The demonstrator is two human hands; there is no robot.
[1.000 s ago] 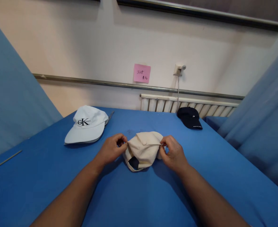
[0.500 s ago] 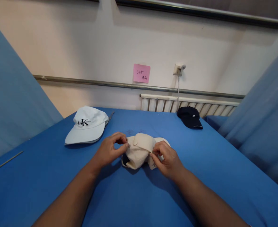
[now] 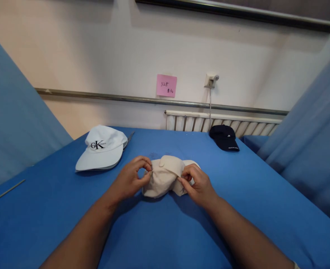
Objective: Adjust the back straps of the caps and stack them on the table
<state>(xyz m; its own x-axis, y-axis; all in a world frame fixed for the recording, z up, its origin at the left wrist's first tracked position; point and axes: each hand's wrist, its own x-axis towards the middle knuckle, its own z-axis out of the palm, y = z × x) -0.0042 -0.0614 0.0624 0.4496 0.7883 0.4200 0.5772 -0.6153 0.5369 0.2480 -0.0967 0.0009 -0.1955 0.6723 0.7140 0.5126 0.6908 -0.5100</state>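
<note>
A beige cap [image 3: 162, 179] lies in the middle of the blue-covered table, its cloth bunched and folded between my two hands. My left hand [image 3: 133, 175] pinches the cap's left edge between thumb and fingertips. On the other side, my right hand [image 3: 197, 185] is closed on the cloth near the cap's strap-like band, thumb and forefinger together. Part of the cap's pale brim shows behind my right fingers. The inside of the cap is turned out of sight.
A white cap with black letters [image 3: 103, 149] sits at the back left, a dark cap [image 3: 224, 138] at the back right. A thin stick [image 3: 5, 193] lies by the left edge. Blue curtains [image 3: 313, 149] flank the table; a radiator [image 3: 191, 122] stands behind.
The cap's near left part has turned down, so its dark opening at the lower left no longer shows. Both hands keep their pinch on the cloth, and the view has shifted slightly.
</note>
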